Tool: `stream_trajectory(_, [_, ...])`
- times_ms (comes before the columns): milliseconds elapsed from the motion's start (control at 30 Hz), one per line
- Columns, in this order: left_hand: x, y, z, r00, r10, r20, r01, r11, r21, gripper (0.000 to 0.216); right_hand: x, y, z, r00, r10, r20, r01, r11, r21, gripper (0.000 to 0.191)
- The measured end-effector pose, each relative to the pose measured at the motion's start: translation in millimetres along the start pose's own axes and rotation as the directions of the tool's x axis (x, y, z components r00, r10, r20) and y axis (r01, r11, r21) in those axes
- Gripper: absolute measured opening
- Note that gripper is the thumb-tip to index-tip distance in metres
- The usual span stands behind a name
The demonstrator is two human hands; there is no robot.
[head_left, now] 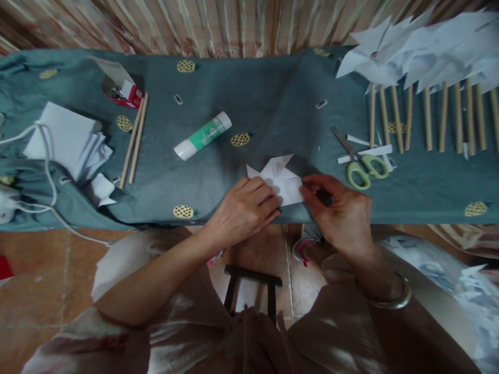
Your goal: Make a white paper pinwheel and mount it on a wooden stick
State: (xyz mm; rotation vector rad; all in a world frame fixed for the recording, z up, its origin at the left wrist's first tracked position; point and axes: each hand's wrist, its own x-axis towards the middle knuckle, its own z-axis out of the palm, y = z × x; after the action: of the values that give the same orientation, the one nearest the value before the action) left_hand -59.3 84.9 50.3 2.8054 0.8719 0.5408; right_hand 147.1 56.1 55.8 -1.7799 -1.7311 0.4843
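A small white folded paper pinwheel (pixel 281 179) lies on the teal cloth near the table's front edge. My left hand (pixel 244 210) rests on its left side, fingers curled and pressing the paper down. My right hand (pixel 341 210) pinches the paper's right edge between thumb and fingers. A bangle sits on my right wrist. Green-handled scissors (pixel 360 161) lie just right of the paper, on a few white paper strips. A glue stick (pixel 202 136) with a green label lies on its side to the upper left.
Finished white paper pinwheels (pixel 421 49) on several wooden sticks (pixel 429 117) line the right end of the teal cloth (pixel 253 93). A stack of white paper squares (pixel 66 137), two loose sticks (pixel 134 139), a small red box (pixel 130 94) and white cables (pixel 47 171) sit at left.
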Motion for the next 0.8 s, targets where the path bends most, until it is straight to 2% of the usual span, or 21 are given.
stream_trajectory(100, [1,2,1,1.000,-0.001,0.000,0.001,1.000,0.017,0.016,-1,1,-1,1.000,-0.009,0.018,0.010,1.000,-0.018,0.013])
stream_trajectory(267, [1,2,1,0.997,0.041,-0.065,-0.037,0.998,0.056,0.013,-1,2,-2,0.999,-0.039,0.015,0.040,0.999,-0.030,0.014])
stream_trajectory(467, [0,3,1,0.994,0.057,-0.096,-0.051,0.997,0.062,0.011,1,7,-9,0.998,0.020,0.062,-0.026,0.995,0.101,0.017])
stream_trajectory(633, [-1,3,-1,0.998,0.034,-0.057,-0.031,0.998,0.058,0.015,3,13,-14,0.979,-0.131,0.156,0.090,0.965,0.245,0.020])
stream_trajectory(800, [-2,5,-2,0.999,0.027,-0.047,-0.024,0.998,0.055,0.017,3,14,-15,0.957,-0.187,0.222,0.145,0.970,0.194,0.020])
